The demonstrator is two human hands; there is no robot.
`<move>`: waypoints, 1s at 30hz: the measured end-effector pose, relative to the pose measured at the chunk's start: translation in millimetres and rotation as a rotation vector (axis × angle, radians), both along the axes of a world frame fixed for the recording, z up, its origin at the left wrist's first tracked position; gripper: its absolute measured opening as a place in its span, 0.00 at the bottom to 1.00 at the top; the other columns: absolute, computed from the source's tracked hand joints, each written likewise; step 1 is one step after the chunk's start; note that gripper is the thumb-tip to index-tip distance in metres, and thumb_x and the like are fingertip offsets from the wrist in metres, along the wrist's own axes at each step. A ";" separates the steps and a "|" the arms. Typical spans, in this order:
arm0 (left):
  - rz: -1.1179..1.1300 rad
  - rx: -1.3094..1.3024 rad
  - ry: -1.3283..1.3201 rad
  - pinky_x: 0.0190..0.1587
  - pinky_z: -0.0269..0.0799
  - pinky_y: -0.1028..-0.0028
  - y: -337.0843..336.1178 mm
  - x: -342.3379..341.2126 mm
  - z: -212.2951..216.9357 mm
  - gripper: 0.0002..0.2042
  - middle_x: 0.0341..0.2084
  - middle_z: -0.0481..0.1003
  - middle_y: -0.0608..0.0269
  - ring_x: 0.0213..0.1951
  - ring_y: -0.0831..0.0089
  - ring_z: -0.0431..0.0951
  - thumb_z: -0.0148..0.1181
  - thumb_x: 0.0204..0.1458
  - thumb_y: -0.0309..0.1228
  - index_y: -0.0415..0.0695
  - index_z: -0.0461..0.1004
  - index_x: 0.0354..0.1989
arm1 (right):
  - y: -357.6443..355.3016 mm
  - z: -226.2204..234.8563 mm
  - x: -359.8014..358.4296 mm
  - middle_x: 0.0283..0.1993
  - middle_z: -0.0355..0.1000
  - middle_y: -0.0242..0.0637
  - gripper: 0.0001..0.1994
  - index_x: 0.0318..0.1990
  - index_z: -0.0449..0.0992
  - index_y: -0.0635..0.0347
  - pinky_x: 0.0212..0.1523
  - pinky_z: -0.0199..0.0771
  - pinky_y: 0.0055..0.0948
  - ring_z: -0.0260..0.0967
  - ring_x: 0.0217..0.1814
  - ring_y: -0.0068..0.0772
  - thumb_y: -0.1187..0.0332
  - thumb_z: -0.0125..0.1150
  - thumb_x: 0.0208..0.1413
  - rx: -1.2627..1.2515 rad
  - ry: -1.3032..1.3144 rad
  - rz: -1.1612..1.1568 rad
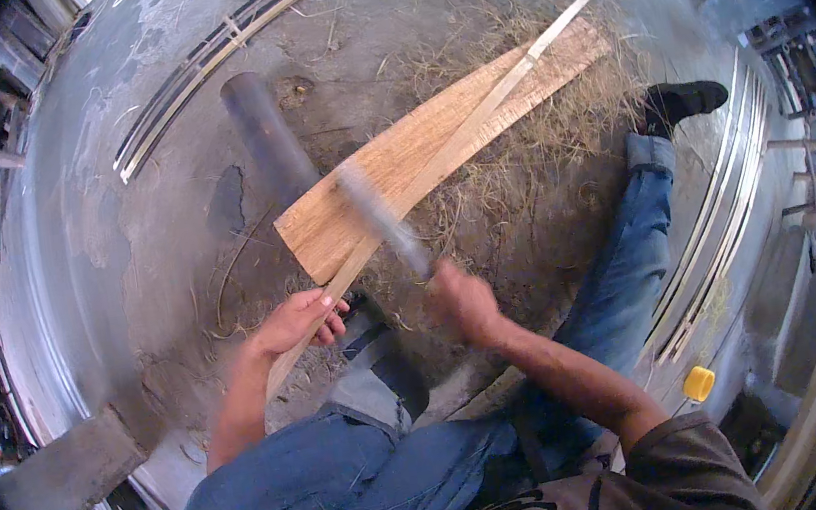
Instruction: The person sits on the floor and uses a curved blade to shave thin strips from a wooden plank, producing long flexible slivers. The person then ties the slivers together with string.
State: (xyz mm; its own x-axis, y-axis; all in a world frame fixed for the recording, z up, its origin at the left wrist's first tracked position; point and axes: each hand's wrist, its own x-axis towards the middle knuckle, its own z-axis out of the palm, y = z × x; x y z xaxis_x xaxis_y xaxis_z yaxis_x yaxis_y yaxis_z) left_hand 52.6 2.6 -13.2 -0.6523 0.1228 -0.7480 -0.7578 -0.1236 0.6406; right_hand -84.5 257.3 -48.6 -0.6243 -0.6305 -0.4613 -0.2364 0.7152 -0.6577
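My left hand [297, 322] is closed around the near part of a long, pale bamboo strip [483, 117]. The strip runs diagonally away to the far right, lying over a wide brown wooden board [373, 166]. A darker joint shows near its far end. In my right hand [464, 305] is a knife [386, 219], its blade smeared by motion and crossing above the strip and board. The handle is mostly hidden by my fingers. Beneath the board's left part passes a dark, round log or pipe [262, 125].
Thin shavings [520, 177] litter the floor around the board. Long strips [205, 64] lie at the far left, and more strips [716, 220] lie to the right. My outstretched leg [620, 261] borders the board's right side. A yellow ring-shaped object [699, 383] sits at the lower right.
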 end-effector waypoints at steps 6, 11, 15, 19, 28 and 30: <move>0.060 -0.303 -0.027 0.20 0.57 0.77 10.5 34.5 11.9 0.18 0.13 0.64 0.71 0.16 0.81 0.61 0.40 0.60 0.41 0.42 0.68 0.24 | 28.0 -10.2 -53.6 0.24 0.71 0.49 0.11 0.35 0.65 0.69 0.26 0.72 0.45 0.72 0.24 0.50 0.69 0.52 0.48 0.176 0.219 0.202; -0.026 -0.529 -0.016 0.20 0.59 0.74 10.4 47.2 17.0 0.19 0.12 0.63 0.68 0.16 0.78 0.63 0.42 0.59 0.42 0.40 0.67 0.24 | 55.5 -24.6 -94.9 0.23 0.70 0.53 0.13 0.36 0.65 0.68 0.25 0.69 0.48 0.70 0.25 0.55 0.69 0.53 0.46 0.078 0.321 0.141; -0.047 -0.573 -0.023 0.20 0.59 0.73 15.0 53.4 34.8 0.19 0.11 0.63 0.67 0.15 0.77 0.63 0.42 0.59 0.42 0.40 0.67 0.24 | 66.2 -30.9 -148.4 0.23 0.70 0.51 0.12 0.36 0.65 0.66 0.26 0.71 0.47 0.71 0.27 0.55 0.68 0.52 0.46 0.009 0.378 -0.198; -0.057 -0.567 -0.099 0.20 0.59 0.74 14.0 60.7 39.0 0.18 0.10 0.64 0.68 0.15 0.77 0.63 0.41 0.60 0.40 0.40 0.68 0.25 | 69.8 -26.2 -164.3 0.18 0.66 0.37 0.06 0.32 0.68 0.61 0.21 0.71 0.35 0.70 0.21 0.42 0.68 0.50 0.49 0.460 0.642 0.976; -0.035 -0.750 0.122 0.23 0.64 0.68 30.5 49.7 36.8 0.12 0.17 0.69 0.60 0.20 0.68 0.71 0.45 0.57 0.36 0.40 0.69 0.33 | 71.5 -52.6 -131.3 0.15 0.57 0.27 0.04 0.21 0.65 0.51 0.13 0.58 0.28 0.55 0.14 0.23 0.69 0.52 0.43 0.351 1.426 0.994; -0.079 -1.185 0.206 0.25 0.65 0.63 56.3 20.6 42.2 0.11 0.19 0.71 0.56 0.22 0.61 0.73 0.47 0.56 0.37 0.41 0.69 0.35 | 60.8 -40.7 -113.0 0.15 0.55 0.25 0.03 0.21 0.65 0.50 0.12 0.57 0.28 0.55 0.15 0.21 0.69 0.51 0.43 0.227 1.360 0.932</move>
